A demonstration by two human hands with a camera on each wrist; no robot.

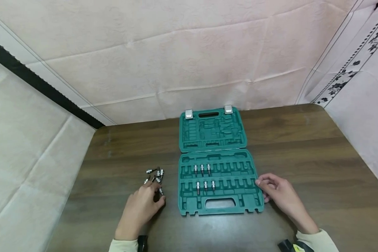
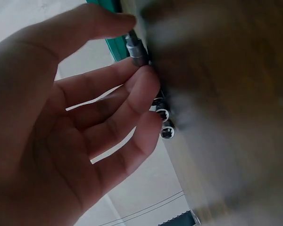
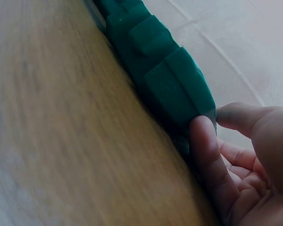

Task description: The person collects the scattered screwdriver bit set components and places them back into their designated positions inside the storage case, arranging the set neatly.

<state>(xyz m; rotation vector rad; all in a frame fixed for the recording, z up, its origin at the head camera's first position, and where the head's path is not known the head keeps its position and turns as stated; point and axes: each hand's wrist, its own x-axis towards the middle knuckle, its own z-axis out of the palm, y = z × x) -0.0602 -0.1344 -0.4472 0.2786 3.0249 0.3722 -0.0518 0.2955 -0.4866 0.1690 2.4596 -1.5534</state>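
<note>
A green tool case [image 1: 189, 206] lies unfolded on the table. Several hex bit sockets [image 1: 205, 186] stand in two short rows in its lower half. At the case's right edge my right hand [image 1: 278, 192] holds the rim between thumb and fingers; the right wrist view shows the fingertips [image 3: 203, 127] against the green case side [image 3: 179, 84]. My left hand [image 1: 143, 206] reaches over a small pile of loose bit sockets [image 1: 158, 172] left of the case. In the left wrist view one bit socket [image 2: 137, 52] lies between its thumb and forefinger, with the fingers partly bent.
The wooden table [image 1: 318, 154] extends around the case. The raised lid [image 1: 212, 129], with two grey latches [image 1: 228, 109], lies at the back near a pale cloth wall [image 1: 176, 63]. More cloth hangs on both sides.
</note>
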